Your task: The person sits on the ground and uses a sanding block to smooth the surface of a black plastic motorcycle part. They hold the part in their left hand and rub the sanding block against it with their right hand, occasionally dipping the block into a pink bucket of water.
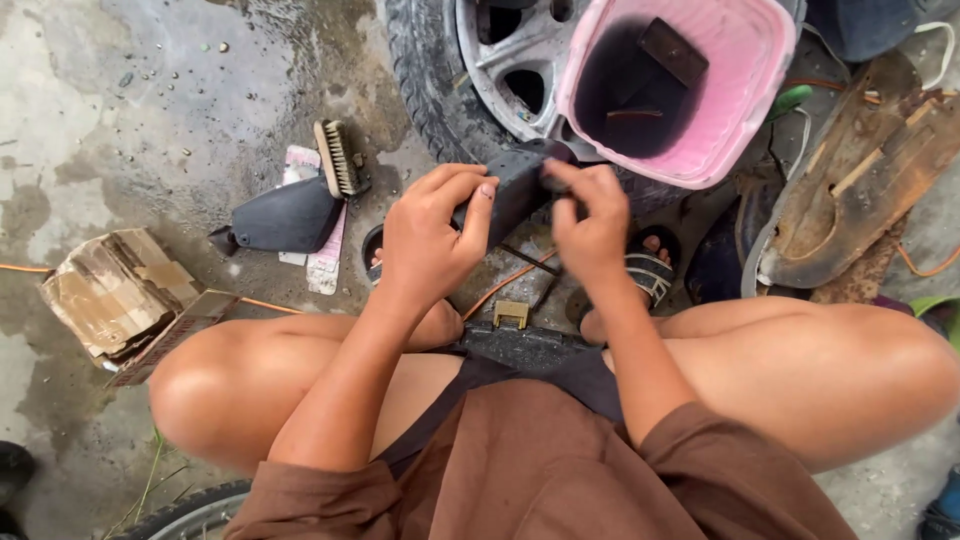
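— What are the fingers doing?

— The left hand [430, 235] has its fingers [478, 215] curled and pinching one end of a dark rubber strip [515, 190]. The right hand [592, 225] has its fingers [570, 175] pressed together on the other end, thumb and forefinger nipping the edge. The strip is held in the air between the two hands, above the knees.

— And around them?

— Just beyond the fingers sits one pink bucket [690, 85], resting on one wheel [470, 70] with its tyre. Left of the left fingers lie one scrub brush [338, 158] and one dark flat rubber piece [285, 220], with one torn cardboard box [125, 295] farther out on the wet concrete floor [130, 110]. Below the right fingers, one sandal [650, 270] shows. Right of the fingers lies a worn wooden board [860, 190].
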